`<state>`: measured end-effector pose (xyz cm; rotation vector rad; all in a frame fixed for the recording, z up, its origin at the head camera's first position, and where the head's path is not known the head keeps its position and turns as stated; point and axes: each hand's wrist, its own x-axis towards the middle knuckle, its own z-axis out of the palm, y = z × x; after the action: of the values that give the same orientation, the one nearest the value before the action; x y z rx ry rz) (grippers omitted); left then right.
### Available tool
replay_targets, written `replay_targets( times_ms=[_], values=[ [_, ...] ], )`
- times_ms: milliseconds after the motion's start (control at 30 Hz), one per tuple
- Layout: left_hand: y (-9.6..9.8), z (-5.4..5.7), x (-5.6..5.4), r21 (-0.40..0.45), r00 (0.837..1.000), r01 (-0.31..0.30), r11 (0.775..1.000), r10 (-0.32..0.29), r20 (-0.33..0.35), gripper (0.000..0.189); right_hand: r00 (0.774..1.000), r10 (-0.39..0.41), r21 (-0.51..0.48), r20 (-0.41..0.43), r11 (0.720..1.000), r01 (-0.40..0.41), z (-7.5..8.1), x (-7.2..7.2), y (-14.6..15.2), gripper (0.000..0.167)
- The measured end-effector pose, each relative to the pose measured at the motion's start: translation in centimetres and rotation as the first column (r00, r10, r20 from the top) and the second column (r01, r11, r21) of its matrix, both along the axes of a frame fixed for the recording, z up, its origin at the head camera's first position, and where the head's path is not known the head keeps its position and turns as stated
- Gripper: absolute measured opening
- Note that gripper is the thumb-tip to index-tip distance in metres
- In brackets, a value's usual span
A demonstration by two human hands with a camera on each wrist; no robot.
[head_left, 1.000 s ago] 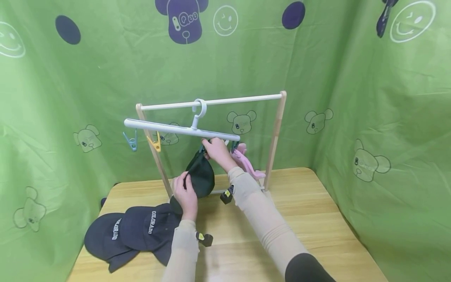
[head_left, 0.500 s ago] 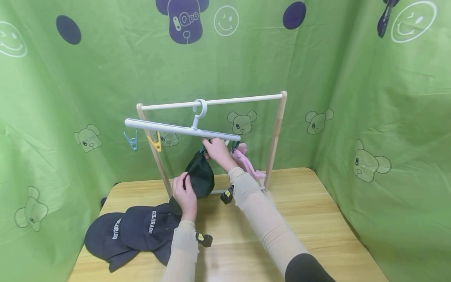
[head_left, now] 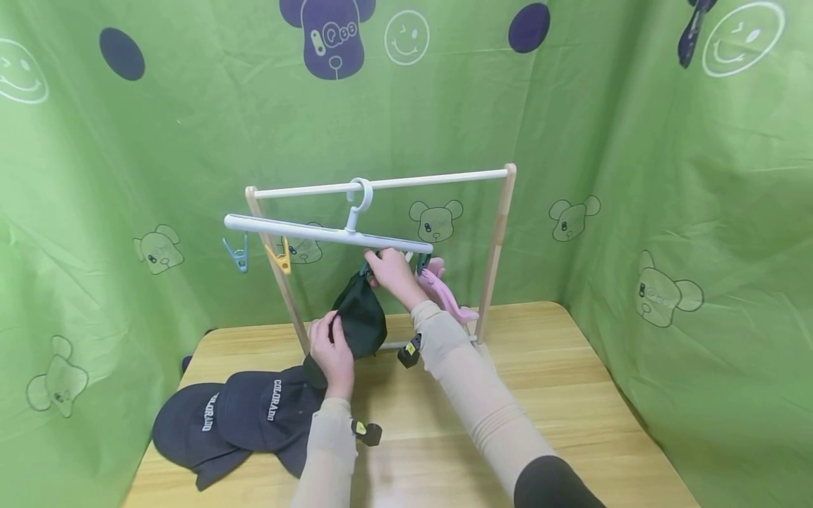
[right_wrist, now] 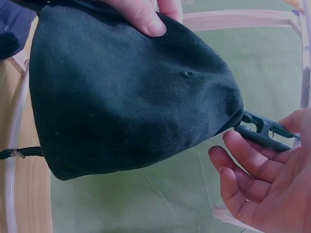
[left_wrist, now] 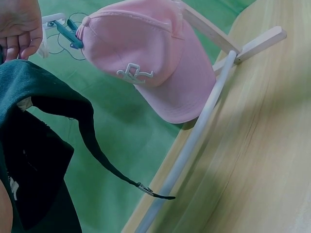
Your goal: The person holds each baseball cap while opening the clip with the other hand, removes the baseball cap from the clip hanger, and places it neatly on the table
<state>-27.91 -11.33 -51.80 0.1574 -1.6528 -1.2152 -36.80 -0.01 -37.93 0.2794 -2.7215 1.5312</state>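
r wrist view: r fingers (right_wrist: 252, 158) pinched on clip (right_wrist: 257, 137) at dk green cap (right_wrist: 131, 97), l fingers (right_wrist: 146, 19) pinching its fabric; logo (left_wrist: 134, 74) on pink cap (left_wrist: 136, 43): l wrist view only.

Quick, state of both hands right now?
Left hand: closed, gripping the dark green fabric cap.
Right hand: closed, pinching the dark green plastic clip on that cap.

The left fingers (head_left: 322, 329) on the dark green cap (head_left: 365, 321) have shifted very slightly down and leftward.
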Motion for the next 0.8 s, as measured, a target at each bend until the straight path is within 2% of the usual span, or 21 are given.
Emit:
replay_targets(
  times_ms=[400, 633, 800],
  values=[
    [-0.24, -0.01, 0.48, 0.025, 1.0, 0.01, 1.0, -0.01, 0.008, 0.014, 1.0, 0.008, 0.003, 0.001, 1.0, -0.008, -0.15, -0.1, 0.03, 0.037],
    [-0.46, -0.06, 0.71, 0.037, 1.0, -0.007, 0.999, 0.008, -0.006, 0.014, 0.999, -0.005, 0.015, -0.033, 1.0, 0.006, -0.2, -0.08, -0.02, 0.038],
    [-0.63, 0.03, 0.97, 0.057, 1.0, 0.007, 0.998, -0.006, -0.016, 0.015, 0.999, -0.009, 0.023, -0.039, 1.0, 0.01, -0.17, -0.05, -0.05, 0.04]
  ],
)
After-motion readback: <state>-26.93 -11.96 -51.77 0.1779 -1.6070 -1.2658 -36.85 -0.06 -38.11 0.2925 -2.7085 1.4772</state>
